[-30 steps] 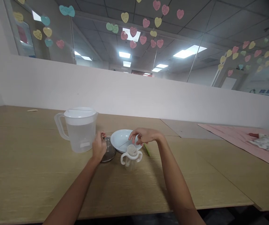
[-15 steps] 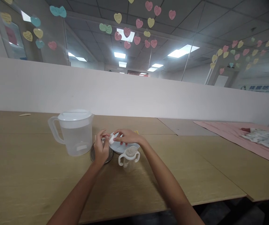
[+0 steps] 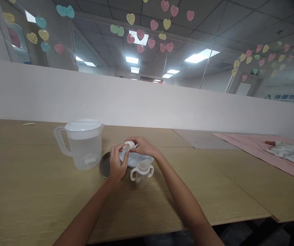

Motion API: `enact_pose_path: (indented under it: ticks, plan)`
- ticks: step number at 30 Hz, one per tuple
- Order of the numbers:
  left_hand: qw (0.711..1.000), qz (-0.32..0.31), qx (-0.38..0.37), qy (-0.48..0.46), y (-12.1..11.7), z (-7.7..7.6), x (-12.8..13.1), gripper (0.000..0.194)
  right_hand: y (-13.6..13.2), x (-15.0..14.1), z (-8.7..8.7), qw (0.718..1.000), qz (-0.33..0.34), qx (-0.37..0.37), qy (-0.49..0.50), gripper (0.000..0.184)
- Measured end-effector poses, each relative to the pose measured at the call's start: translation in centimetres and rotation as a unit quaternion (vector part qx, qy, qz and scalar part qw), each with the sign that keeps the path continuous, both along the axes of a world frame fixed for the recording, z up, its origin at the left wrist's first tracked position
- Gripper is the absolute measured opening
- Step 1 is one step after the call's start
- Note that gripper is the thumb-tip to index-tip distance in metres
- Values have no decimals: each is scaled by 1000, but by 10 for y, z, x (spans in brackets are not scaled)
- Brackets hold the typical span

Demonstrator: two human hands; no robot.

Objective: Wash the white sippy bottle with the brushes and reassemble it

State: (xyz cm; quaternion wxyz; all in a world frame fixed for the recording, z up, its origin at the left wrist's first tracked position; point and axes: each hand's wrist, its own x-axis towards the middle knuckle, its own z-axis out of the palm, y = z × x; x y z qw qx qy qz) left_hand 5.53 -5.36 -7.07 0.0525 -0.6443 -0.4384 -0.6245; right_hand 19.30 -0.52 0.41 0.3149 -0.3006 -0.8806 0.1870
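Note:
Over the plate, my right hand [image 3: 144, 146] grips a white bottle collar with a clear nipple [image 3: 129, 145], its inner side partly turned toward me. My left hand [image 3: 117, 163] has its fingers and thumb closed around the nipple end of the same piece. Just below both hands stands a clear baby bottle [image 3: 142, 175] with a white two-handled ring and a round pale disc at its top. A white plate [image 3: 136, 163] lies behind the bottle, partly hidden by my hands. Left of it, a dark round metal dish [image 3: 105, 166] is partly covered by my left hand.
A translucent lidded pitcher [image 3: 84, 148] of water stands left of the dish. Farther right, a pink cloth [image 3: 246, 145] with a patterned fabric piece [image 3: 290, 153] covers part of the wooden table [image 3: 208, 191]. A white wall [image 3: 136, 102] with glass above closes the back.
The collar piece has risen slightly and shifted right, turning so its ring and clear nipple show. My left hand has moved right with it, uncovering more of the metal dish.

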Motion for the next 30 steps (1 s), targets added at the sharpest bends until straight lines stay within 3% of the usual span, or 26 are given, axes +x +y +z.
enact_pose_path:
  ticks: [6,13,15,18,21,25,30]
  plan:
    - [995,-14,-92,-36,8,-3,-4,22,-14,-7,3,993,-13,112,-39,33]
    - [991,-47,-119,21,8,-4,-5,27,-15,-7,1,991,-10,125,-52,29]
    - [991,-56,-118,34,6,-3,-4,27,-14,-6,1,995,6,89,-35,29]
    - [990,-59,-116,57,2,0,-2,28,-10,-5,-1,998,30,-45,21,27]
    - [989,-58,-115,78,-2,4,1,28,-1,-7,-6,978,50,-171,103,25]
    - [987,-57,-127,75,-5,8,6,31,12,-10,-13,954,34,-238,180,16]
    - [987,-71,-116,85,-7,8,9,35,19,-5,-16,932,26,-309,190,18]
